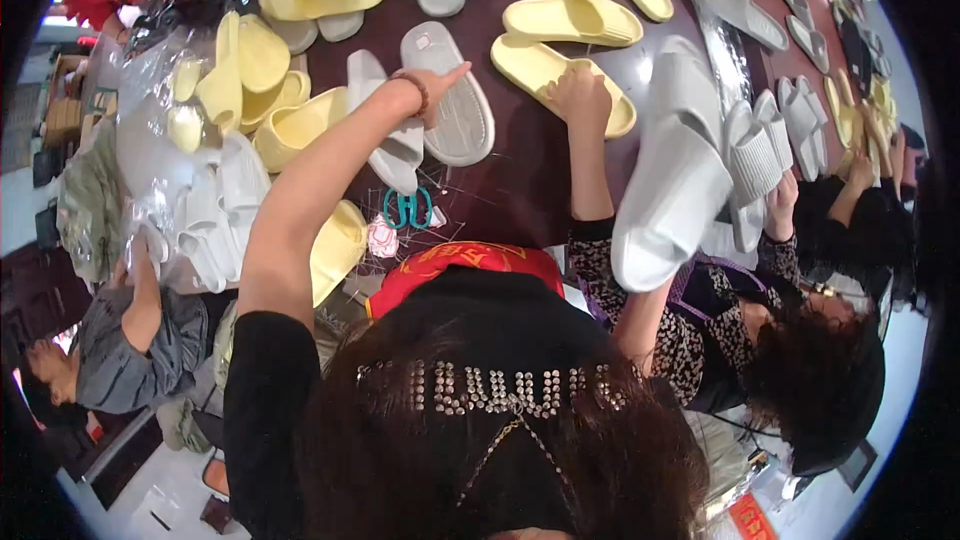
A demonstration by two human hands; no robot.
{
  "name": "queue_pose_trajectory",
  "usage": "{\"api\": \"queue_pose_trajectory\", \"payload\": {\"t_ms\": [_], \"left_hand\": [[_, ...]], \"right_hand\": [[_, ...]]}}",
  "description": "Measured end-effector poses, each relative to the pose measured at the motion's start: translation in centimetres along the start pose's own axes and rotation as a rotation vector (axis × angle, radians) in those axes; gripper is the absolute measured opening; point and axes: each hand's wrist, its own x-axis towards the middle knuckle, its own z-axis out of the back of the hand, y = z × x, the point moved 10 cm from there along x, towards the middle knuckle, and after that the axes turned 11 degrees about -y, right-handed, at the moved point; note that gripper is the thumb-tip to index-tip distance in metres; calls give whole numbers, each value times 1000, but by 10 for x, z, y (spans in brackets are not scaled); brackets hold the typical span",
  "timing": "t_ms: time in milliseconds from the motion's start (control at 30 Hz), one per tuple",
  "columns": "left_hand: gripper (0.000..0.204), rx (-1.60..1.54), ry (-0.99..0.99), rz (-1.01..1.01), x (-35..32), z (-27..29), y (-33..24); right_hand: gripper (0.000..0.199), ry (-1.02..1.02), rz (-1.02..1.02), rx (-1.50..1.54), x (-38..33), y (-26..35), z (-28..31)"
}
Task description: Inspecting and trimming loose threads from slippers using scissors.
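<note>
Grip of the left hand [432, 88] is loose: fingers stretched out flat, touching the upturned sole of a grey slipper [462, 115] on the crowded desk [520, 190].
Right forearm [640, 325] rises behind a big pale slipper [675, 180] raised above the desk; that hand is hidden, so its grip cannot be told. Likely risks: the flat-handed slipper sliding away, or the raised one bumping a co-worker's hand [578, 95] just beside it.

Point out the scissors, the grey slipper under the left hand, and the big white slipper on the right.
scissors [407, 208]: head view, on the teal handles.
grey slipper [462, 115]: head view, on its ribbed sole.
left hand [432, 88]: head view, on its back.
white slipper [672, 190]: head view, on its sole.
</note>
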Motion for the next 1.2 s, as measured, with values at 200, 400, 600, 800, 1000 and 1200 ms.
{"api": "queue_pose_trajectory", "payload": {"t_ms": [200, 400, 600, 800, 1000, 1200], "left_hand": [[81, 71, -317, -58, -7, 19, -18], [54, 31, -363, -40, -37, 11, -18], [51, 70, -370, -4, -54, -13, -8], [49, -66, -489, -84, -59, -27, 4], [51, -70, -503, -60, -66, -36, 13], [55, -120, -538, -79, -88, -29, 20]], "right_hand": [[48, -51, 148, 132, 47, 33, 8], [45, 375, 98, 337, 30, 63, -27], [41, 311, -17, 229, 37, 29, -24], [36, 164, -333, -1, 68, -78, -1], [36, -281, 448, -917, 117, -51, 50], [47, 770, 1118, -1199, 6, -174, -186]]}}
